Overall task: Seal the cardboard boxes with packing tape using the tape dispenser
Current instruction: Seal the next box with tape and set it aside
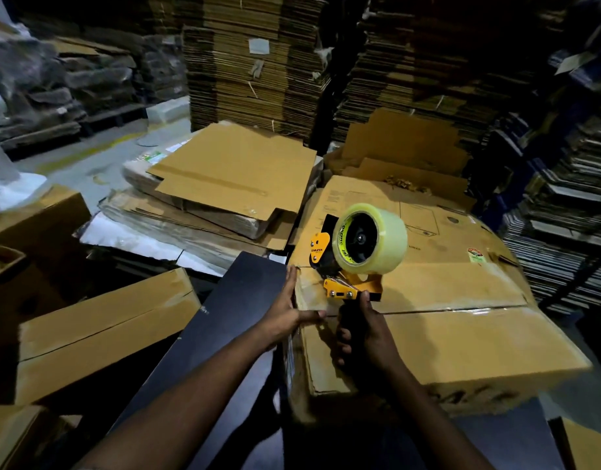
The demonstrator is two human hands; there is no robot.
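Stacked flat cardboard is looming behind while the right hand fingers are clenching the tape dispenser handle at the box near edge; its seam is running rightward, away from the left hand fingers lying straight, pressing the corner

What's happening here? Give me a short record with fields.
place: storeroom with stacked flat cardboard
box: closed carton, centre seam already shiny with tape
tool: tape dispenser with a clear roll, at the box's left edge
right hand: grips the dispenser's black handle
left hand: flat against the box's left edge
nearby: another box at left
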